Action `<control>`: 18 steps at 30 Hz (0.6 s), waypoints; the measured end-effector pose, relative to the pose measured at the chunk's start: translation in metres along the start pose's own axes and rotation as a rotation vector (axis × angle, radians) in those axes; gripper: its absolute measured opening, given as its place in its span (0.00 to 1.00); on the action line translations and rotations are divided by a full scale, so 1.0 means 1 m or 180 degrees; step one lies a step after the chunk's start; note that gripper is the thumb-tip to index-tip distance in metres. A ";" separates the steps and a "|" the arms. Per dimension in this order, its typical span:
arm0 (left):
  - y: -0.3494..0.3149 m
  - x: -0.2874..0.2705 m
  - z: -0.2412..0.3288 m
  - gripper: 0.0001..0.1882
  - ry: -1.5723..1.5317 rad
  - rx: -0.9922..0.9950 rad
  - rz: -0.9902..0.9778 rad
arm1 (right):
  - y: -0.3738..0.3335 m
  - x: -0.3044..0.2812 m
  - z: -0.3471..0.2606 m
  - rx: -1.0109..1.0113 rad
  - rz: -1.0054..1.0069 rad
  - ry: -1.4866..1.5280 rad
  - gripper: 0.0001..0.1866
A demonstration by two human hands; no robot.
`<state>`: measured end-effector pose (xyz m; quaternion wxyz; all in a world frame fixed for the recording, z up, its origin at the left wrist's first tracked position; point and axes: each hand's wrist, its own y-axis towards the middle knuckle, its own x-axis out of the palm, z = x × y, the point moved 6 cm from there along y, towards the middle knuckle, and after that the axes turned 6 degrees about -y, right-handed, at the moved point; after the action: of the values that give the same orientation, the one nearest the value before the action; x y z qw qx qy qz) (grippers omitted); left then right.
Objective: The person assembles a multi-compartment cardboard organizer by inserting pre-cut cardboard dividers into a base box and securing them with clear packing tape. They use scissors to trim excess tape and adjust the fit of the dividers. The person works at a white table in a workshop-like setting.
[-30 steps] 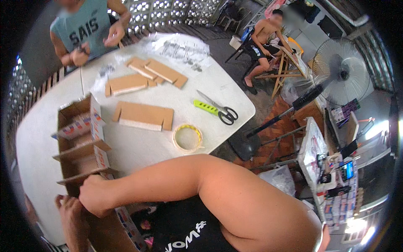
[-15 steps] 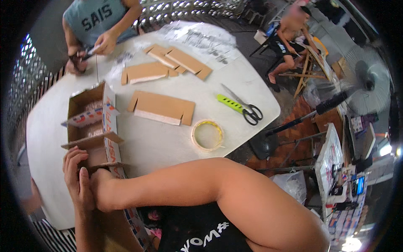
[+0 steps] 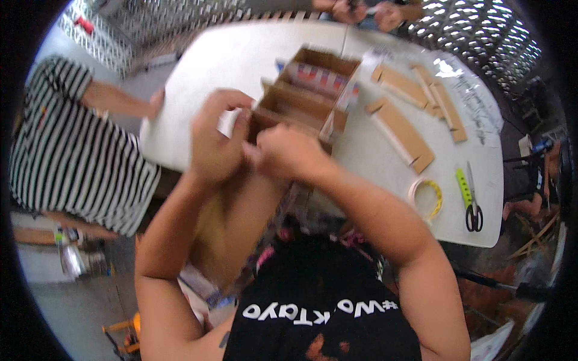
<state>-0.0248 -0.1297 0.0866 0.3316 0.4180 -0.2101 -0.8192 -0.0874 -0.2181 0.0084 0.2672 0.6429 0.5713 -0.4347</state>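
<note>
A long, open cardboard box with upright dividers runs from the table toward my body, its near part blurred. My left hand curls over the box's left side, thumb against the cardboard and fingers bent. Closed beside it, my right hand is at a cardboard divider; its fingertips are hidden and motion smears them. Slotted cardboard pieces lie to the right on the white table. Nearer me are a roll of tape, black-handled scissors and a green strip-like tool.
A person in a striped shirt stands at the left, one hand by the table edge. Across the table, another person's hands show at the top. Clear plastic sheeting covers the table's far right. Someone sits beyond the right edge.
My view has swung left, so the table and box appear farther right. My right hand has come up from inside the box compartment to the divider's edge. The striped-shirted person is now in view.
</note>
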 end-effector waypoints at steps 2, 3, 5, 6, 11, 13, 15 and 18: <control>-0.048 -0.024 -0.017 0.11 -0.0150 -0.1124 -0.0143 | -0.002 0.006 0.000 -0.0371 0.0747 0.0524 0.27; -0.066 -0.024 -0.018 0.12 0.0003 -0.1522 -0.0460 | 0.000 0.008 -0.003 -0.0569 0.0600 0.0471 0.25; -0.103 -0.018 -0.023 0.14 0.0249 -0.2218 -0.1187 | 0.003 0.013 -0.002 -0.0388 0.0048 0.0199 0.26; -0.122 -0.011 -0.025 0.18 0.0835 -0.1867 -0.1634 | 0.002 0.014 -0.005 -0.0404 0.0027 0.0222 0.26; -0.130 0.012 -0.019 0.31 0.1819 -0.2168 -0.2087 | 0.001 0.015 -0.001 -0.0262 0.0027 0.0171 0.25; -0.130 0.015 -0.025 0.32 0.1865 -0.2074 -0.2084 | 0.000 0.014 -0.001 -0.0229 0.0094 0.0095 0.25; -0.130 0.014 -0.030 0.33 0.1905 -0.1988 -0.2156 | 0.000 0.013 -0.003 -0.0205 0.0124 0.0039 0.25; -0.125 0.016 -0.032 0.33 0.1962 -0.1831 -0.2333 | 0.001 0.014 -0.003 -0.0223 0.0159 -0.0009 0.24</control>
<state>-0.0512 -0.0568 -0.0180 0.1718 0.5767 0.2877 -0.7451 -0.0858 -0.2085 -0.0021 0.3011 0.6466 0.5695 -0.4086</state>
